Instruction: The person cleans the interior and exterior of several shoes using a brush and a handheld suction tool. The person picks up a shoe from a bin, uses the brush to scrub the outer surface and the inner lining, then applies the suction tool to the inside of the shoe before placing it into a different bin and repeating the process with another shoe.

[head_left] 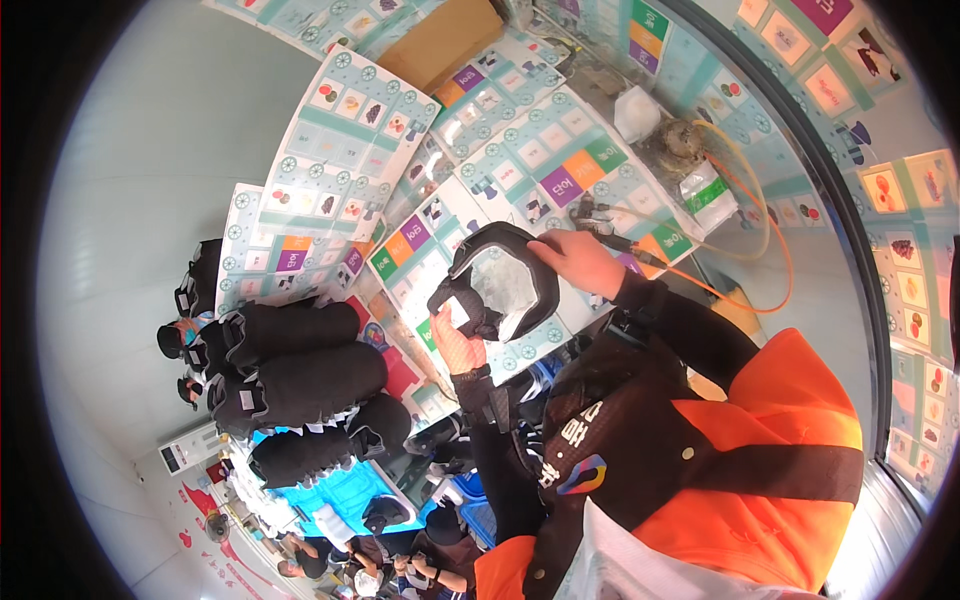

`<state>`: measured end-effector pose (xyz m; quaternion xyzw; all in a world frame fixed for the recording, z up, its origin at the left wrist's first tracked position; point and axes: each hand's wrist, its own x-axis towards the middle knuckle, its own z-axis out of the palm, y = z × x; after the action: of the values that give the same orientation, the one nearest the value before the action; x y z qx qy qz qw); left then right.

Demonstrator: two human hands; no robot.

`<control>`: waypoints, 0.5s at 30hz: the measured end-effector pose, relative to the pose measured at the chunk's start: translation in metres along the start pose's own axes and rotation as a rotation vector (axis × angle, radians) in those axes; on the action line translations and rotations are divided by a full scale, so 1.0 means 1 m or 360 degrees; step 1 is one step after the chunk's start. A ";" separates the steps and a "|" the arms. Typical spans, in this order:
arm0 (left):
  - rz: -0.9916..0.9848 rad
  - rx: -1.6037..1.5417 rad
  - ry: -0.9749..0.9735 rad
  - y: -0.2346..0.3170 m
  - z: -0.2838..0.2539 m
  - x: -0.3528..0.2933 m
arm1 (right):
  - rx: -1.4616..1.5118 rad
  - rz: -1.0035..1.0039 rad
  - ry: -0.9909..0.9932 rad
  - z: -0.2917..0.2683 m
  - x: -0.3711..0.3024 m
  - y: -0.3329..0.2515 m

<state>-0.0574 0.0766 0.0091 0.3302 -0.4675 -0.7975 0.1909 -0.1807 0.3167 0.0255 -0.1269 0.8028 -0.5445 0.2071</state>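
Observation:
A black cap point(545, 283) is held over the paper-covered worktable, its opening turned toward me and a pale lining showing inside. My left hand point(458, 342) grips the cap's lower left edge, where a black band curves round a gap, with the fingers partly behind it. On the opposite side, my right hand point(585, 262) pinches the cap's upper right rim between thumb and fingers. Under the cap lies the printed paper point(520, 165) covering the tabletop, in light blue, purple, orange and green.
Long stacks of nested black caps point(310, 388) lie to the left beside a blue surface point(345, 495). An orange hose point(785, 270) loops at the right, near a white packet point(708, 195). A cardboard piece point(440, 45) stands at the back. Other people point(440, 560) sit at the lower left.

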 end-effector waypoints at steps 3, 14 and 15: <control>-0.0138 -0.0188 0.0179 0.000 -0.005 -0.004 | -0.0108 -0.0135 0.0087 0.017 0.010 0.020; -0.0281 -0.0419 0.0204 0.011 -0.015 -0.017 | 0.1316 0.0366 -0.0551 0.022 -0.003 0.004; -0.0250 -0.0415 0.0195 0.014 -0.004 -0.021 | 0.0957 0.0085 -0.0578 0.021 -0.005 -0.007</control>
<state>-0.0393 0.0803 0.0272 0.3863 -0.3202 -0.8422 0.1973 -0.1661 0.2987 0.0263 -0.1339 0.5597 -0.7194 0.3889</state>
